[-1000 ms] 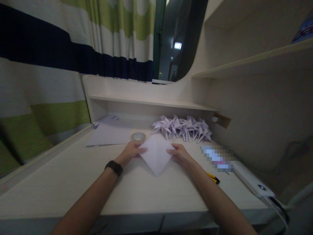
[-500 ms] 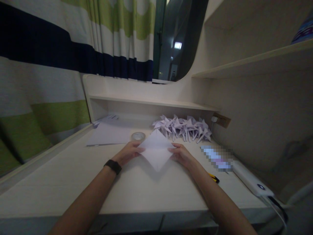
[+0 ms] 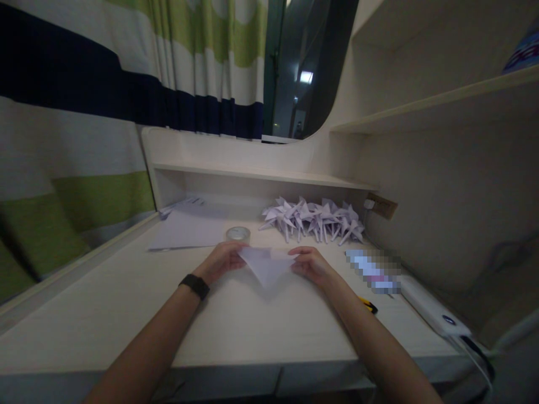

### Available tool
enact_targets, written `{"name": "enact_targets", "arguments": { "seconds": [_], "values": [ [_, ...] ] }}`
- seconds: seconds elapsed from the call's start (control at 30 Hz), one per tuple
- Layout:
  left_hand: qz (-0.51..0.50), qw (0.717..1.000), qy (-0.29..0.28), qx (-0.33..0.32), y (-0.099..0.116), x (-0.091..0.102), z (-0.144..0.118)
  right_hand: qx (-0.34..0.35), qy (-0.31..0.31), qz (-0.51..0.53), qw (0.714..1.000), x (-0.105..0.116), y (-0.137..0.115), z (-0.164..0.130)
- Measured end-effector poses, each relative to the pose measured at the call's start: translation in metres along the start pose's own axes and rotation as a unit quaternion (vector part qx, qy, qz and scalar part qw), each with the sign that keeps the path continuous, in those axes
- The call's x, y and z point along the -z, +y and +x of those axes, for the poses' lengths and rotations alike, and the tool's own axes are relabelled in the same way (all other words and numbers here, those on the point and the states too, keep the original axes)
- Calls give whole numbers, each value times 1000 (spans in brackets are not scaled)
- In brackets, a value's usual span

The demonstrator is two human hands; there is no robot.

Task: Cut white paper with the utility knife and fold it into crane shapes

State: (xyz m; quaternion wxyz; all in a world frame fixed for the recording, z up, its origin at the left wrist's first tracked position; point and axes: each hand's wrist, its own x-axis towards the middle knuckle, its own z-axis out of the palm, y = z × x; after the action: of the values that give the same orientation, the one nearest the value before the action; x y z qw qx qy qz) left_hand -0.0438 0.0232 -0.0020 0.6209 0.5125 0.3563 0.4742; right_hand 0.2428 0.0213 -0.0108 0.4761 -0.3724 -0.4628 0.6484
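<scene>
Two bare hands hold a pale lilac sheet of paper [image 3: 266, 265] folded into a downward-pointing triangle on a pale wooden counter [image 3: 126, 303]. The left hand [image 3: 223, 261], a black band at its wrist, pinches the paper's left corner with its fingers; the right hand [image 3: 311, 264] grips the right corner the same way. Just behind the paper stands a clear roll of tape [image 3: 238, 234], and further back lies a heap of folded lilac paper cranes [image 3: 314, 219]. Flat white sheets [image 3: 185, 230] lie at the back left.
</scene>
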Motion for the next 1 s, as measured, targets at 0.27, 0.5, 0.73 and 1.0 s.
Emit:
{"name": "enact_targets", "arguments": {
  "seconds": [0.27,0.5,0.73,1.0],
  "values": [
    [40,998,37,-8,-9,3,9,13,-60,-28,998,1,-3,-1],
    [222,969,41,-102,7,-6,0,89,5,-170,981,-9,-8,-4],
    [411,878,20,-247,37,-13,-30,308,50,-430,847,-27,-26,-38],
    [602,666,-64,-436,-2,-1,-105,522,-89,-661,532,-26,28,-102]
  ]
}}
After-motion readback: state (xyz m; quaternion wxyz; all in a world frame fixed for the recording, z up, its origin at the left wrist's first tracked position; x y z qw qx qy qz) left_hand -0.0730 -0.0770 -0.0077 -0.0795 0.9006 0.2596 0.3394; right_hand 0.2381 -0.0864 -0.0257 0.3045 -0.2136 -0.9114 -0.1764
